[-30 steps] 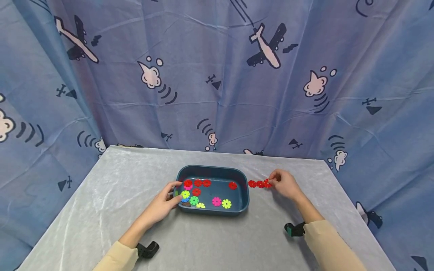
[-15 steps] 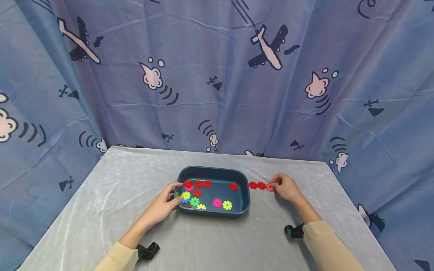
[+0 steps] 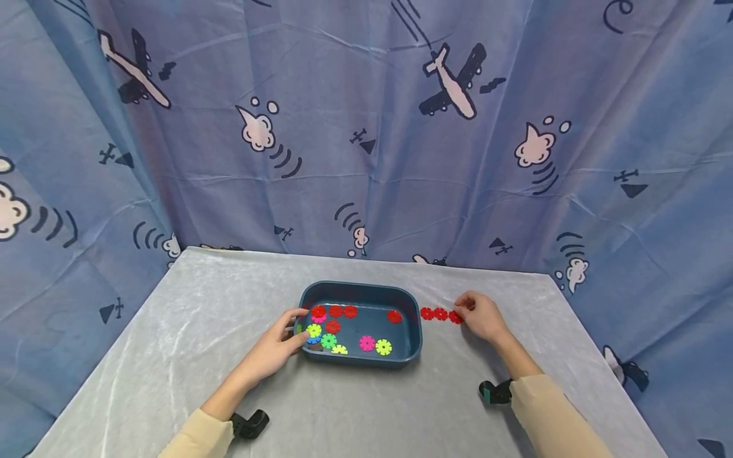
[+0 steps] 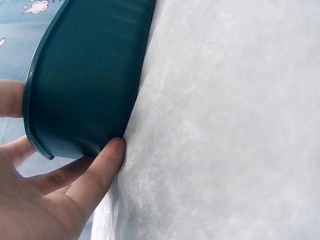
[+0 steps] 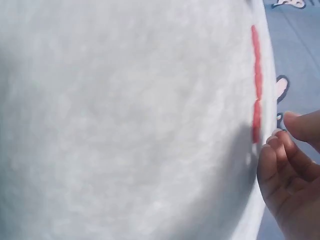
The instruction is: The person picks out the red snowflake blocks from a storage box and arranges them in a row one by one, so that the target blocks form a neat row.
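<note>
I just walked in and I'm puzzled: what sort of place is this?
Probably a curtained-off tabletop recording spot: a blue airplane-print curtain hangs behind a cloth-covered table, and a black device sits by each wrist.

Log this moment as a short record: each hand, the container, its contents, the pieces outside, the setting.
Left hand: grips left end of bin
Right hand: fingertips by right end of red row; contact unclear
Bin: dark blue, on pale-covered table
Contents: loose discs, including red, pink, yellow, green, blue; most toward the left end
Red row: three notched discs, right of bin
Backdrop: blue curtain with airplane prints
</note>
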`<state>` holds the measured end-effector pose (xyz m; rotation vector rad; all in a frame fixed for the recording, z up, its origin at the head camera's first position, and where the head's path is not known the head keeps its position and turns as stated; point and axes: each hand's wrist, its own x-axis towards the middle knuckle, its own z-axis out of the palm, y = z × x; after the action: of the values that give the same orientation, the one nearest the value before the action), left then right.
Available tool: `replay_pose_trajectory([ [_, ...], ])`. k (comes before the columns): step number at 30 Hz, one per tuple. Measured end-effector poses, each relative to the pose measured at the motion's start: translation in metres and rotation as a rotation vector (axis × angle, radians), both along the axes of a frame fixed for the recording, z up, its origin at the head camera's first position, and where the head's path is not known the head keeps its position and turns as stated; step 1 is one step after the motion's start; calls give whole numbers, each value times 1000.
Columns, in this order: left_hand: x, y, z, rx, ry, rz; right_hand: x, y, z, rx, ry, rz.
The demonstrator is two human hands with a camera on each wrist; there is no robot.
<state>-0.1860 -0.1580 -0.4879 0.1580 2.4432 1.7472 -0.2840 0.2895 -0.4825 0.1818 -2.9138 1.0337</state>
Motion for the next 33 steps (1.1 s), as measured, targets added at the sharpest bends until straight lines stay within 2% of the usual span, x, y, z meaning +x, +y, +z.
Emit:
replay_pose_trajectory([
  [10, -1, -2, -3, -13, -5, -4, 9, -22, 34, -38, 44, 10],
  [16, -2, -2, -5, -18, -1, -6, 16, -42, 49, -68, 85, 46],
  [25, -1, -1, -4, -13, -7, -8, 30, -77, 64, -104, 114, 110],
  [33, -1, -1, -3, -13, 1, -20, 35, -109, 69, -94, 139, 172],
])
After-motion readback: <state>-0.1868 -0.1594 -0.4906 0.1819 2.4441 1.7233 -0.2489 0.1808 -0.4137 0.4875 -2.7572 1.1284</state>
